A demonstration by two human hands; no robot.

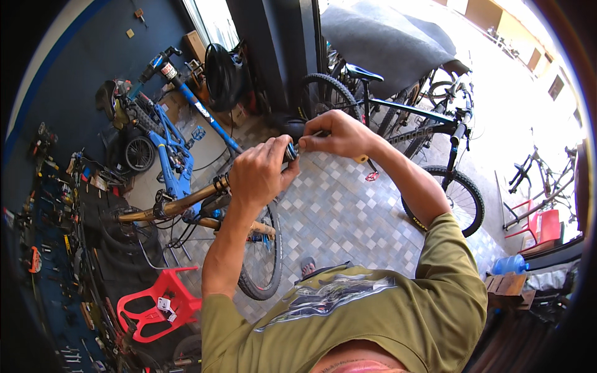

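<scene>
Up in the middle, my left hand is wrapped round the end of a bronze handlebar. A dark round end with a light blue rim shows past its fingers. My right hand is closed in a pinch against that end, its fingertips touching or nearly touching it. A thin dark piece shows between its thumb and fingers. Below the right wrist a yellow rounded end sticks out; whether it belongs to what the hand holds is unclear. Cables hang under the handlebar on the left.
A blue bicycle frame with a fork stands left, above a wheel. A red plastic chair is lower left, beside a tool wall. A black bicycle stands right, near the doorway. A blue water jug sits lower right.
</scene>
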